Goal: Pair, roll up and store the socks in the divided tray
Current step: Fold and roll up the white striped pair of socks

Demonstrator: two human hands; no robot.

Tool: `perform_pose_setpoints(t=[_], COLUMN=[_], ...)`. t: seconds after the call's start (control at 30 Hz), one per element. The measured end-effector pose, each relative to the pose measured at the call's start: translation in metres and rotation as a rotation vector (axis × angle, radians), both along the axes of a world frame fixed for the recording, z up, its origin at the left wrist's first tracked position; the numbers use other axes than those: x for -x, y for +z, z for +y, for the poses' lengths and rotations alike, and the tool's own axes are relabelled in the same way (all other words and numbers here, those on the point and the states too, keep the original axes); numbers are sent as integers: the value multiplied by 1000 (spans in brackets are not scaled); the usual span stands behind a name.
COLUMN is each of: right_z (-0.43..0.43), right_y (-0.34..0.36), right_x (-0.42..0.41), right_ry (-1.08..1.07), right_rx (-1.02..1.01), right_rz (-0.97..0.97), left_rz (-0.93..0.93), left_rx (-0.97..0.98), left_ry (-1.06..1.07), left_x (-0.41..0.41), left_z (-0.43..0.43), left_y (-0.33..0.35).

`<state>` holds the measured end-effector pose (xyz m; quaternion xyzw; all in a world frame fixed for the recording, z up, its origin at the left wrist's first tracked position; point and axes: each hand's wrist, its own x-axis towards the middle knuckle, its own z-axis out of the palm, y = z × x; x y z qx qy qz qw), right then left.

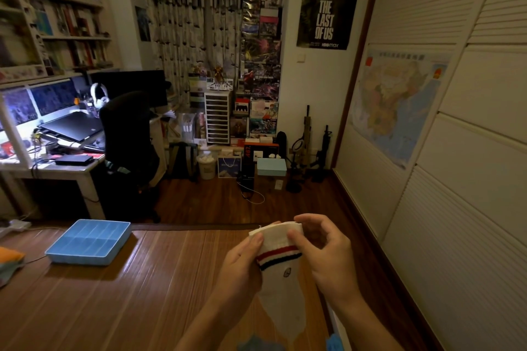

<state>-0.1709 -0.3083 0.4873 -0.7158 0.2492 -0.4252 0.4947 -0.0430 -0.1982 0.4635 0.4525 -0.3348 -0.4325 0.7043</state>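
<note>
At the far left edge lies a small stack of soft orange and teal fabric pieces (10, 263), blurred and partly cut off. Just to the right of it, well apart from the hands, a light blue rectangular plastic tray with inner dividers (77, 260) sits flat on the brown slatted bamboo mat (148, 293).

Right of centre, the left hand (242, 261) pinches the left edge of the cuff of a white ribbed sock with red and navy stripes (282, 285), its thumb in front and its fingers behind. The sock is held up above the mat, cuff on top, and its foot hangs down between the forearms. Whether a second sock lies behind it cannot be told. The right hand (328, 253) grips the cuff's right edge, the thumb pressed on the front and the forefinger curled over the top.

Further right, a coloured paper map (399, 105) hangs on pale slatted doors (470, 208).
</note>
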Motion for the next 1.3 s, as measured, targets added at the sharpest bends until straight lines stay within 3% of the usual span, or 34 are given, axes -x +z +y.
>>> perform_pose_setpoints(t=[0.13,0.3,0.6,0.83,1.0,1.13,1.3], right_z=[-6,-20,-29,-26,-32,-41,-63], right_y=[1,6,19,24,38,43,39], right_x=[0,4,5,0,-6,-12,-13], right_ry=[-1,188,226,296,270,253,183], right_rx=[-44,-142,14,46,31,-74,-153], right_rz=[11,87,124,136,31,32,20], left_rz=[21,31,-30,-218,-267,-178,149], left_rx=[2,-18,-68,-159,-169,-151,-108], left_ry=[-9,-21,-36,-53,-89,-105,-104], left_x=[-3,-10,-27,-25,-16,-11,-13], left_z=[-2,-6,-8,-11,-19,-23,-20], left_y=[0,3,-3,-28,-35,-37,-48])
